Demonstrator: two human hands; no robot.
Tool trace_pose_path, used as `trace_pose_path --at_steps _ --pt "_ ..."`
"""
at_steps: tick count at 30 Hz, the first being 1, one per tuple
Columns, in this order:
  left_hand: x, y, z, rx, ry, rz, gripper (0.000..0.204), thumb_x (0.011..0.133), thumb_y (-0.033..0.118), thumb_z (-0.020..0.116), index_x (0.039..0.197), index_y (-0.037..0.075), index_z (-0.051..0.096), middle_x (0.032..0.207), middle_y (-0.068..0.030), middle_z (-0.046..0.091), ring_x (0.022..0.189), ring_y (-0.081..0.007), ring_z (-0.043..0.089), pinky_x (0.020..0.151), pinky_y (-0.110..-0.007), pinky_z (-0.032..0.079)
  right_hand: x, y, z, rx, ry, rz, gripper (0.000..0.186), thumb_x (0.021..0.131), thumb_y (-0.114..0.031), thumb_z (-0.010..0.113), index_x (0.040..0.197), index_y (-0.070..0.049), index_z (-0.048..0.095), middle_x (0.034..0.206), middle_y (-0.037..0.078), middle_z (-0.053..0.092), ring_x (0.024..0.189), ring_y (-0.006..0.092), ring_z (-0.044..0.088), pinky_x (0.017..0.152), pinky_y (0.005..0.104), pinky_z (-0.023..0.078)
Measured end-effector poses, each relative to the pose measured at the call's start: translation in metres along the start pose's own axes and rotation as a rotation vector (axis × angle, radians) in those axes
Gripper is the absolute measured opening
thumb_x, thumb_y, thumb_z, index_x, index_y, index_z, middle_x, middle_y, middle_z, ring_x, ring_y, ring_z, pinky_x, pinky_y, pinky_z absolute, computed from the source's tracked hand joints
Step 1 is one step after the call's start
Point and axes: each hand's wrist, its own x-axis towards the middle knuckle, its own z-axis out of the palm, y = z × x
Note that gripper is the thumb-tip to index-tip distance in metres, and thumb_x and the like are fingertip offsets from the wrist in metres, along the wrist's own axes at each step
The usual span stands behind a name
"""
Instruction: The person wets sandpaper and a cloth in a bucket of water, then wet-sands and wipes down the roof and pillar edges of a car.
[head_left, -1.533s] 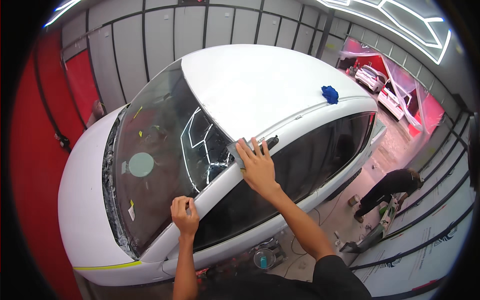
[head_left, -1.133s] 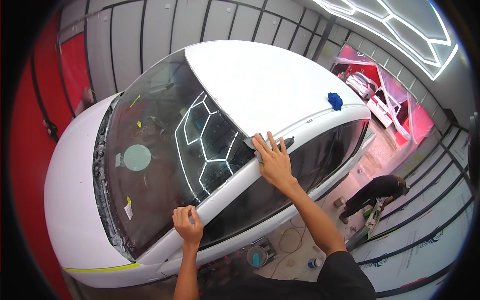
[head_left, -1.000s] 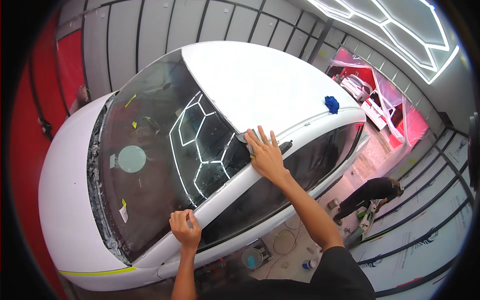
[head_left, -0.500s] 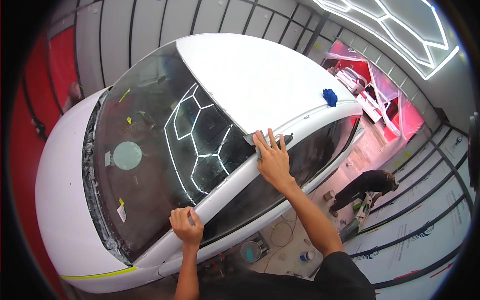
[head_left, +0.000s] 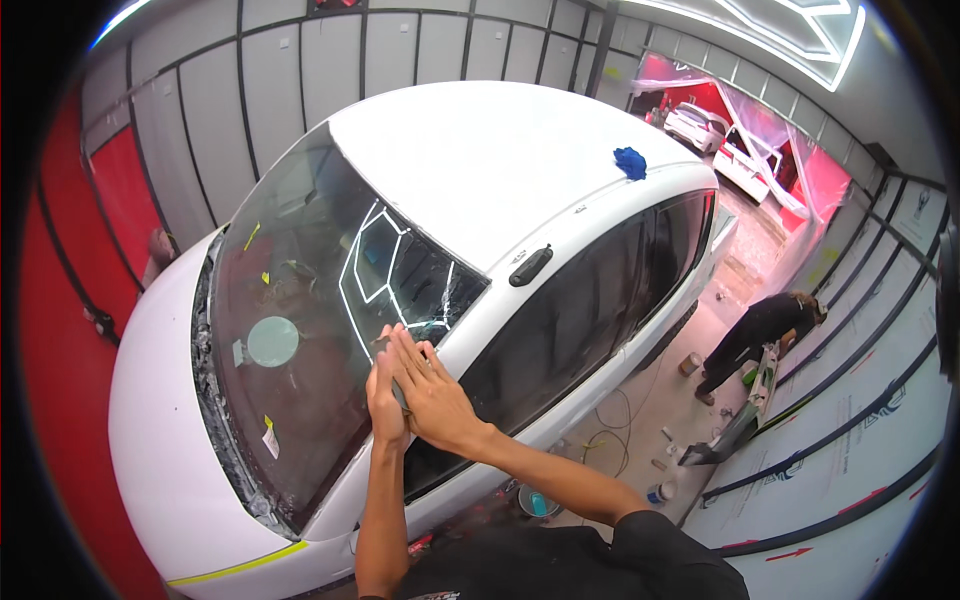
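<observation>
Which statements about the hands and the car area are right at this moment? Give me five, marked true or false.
1. The left hand and right hand are wide apart. False: they are together, beside the windshield.
2. A grey pad shows between the hands. True.
3. The blue cloth lies on the hood. False: it is on the white roof, toward the rear.
4. A black oblong object sits above the side windows. True.
5. The co-worker stands upright. False: that person is bent forward.
</observation>
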Motion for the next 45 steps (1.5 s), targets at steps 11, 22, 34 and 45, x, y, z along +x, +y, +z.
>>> trace_pose_path --at_steps 11,22,34,45 --pt "0.075 0.009 0.038 0.728 -0.293 0.118 0.036 0.111 0.022 0.043 0.125 -0.005 0.064 0.108 -0.0187 0.073 0.089 -0.0214 0.075 0.071 -0.035 0.058 0.006 0.182 -0.131 -0.017 0.508 0.288 0.038 0.09 -0.032 0.072 0.117 -0.005 0.075 0.119 0.021 0.072 0.121 0.0419 0.063 0.104 0.0438 0.05" --pt "0.147 -0.049 0.058 1.572 -0.541 0.943 0.03 0.092 -0.002 0.056 0.121 -0.003 0.064 0.125 -0.0208 0.069 0.121 -0.0372 0.063 0.101 -0.047 0.051 0.078 0.326 -0.138 0.045 0.712 0.491 0.027 0.097 -0.027 0.064 0.087 -0.007 0.079 0.072 0.013 0.065 0.083 0.0303 0.061 0.076 0.0435 0.051" --pt "0.153 -0.038 0.073 1.646 -0.866 0.756 0.051 0.087 -0.009 0.05 0.137 -0.003 0.057 0.145 -0.0228 0.057 0.141 -0.0376 0.048 0.117 -0.047 0.04 0.07 0.363 -0.162 0.09 0.651 0.308 0.017 0.096 -0.024 0.064 0.1 -0.012 0.076 0.082 0.006 0.064 0.081 0.0244 0.062 0.076 0.0387 0.052" --pt "0.136 -0.026 0.075 1.607 -0.916 0.711 0.055 0.085 -0.016 0.052 0.137 -0.002 0.059 0.144 -0.0219 0.058 0.141 -0.0354 0.049 0.119 -0.046 0.039 0.064 0.358 -0.149 -0.018 0.683 0.439 0.017 0.093 -0.027 0.067 0.089 -0.012 0.074 0.069 0.005 0.061 0.073 0.0246 0.062 0.069 0.041 0.051"
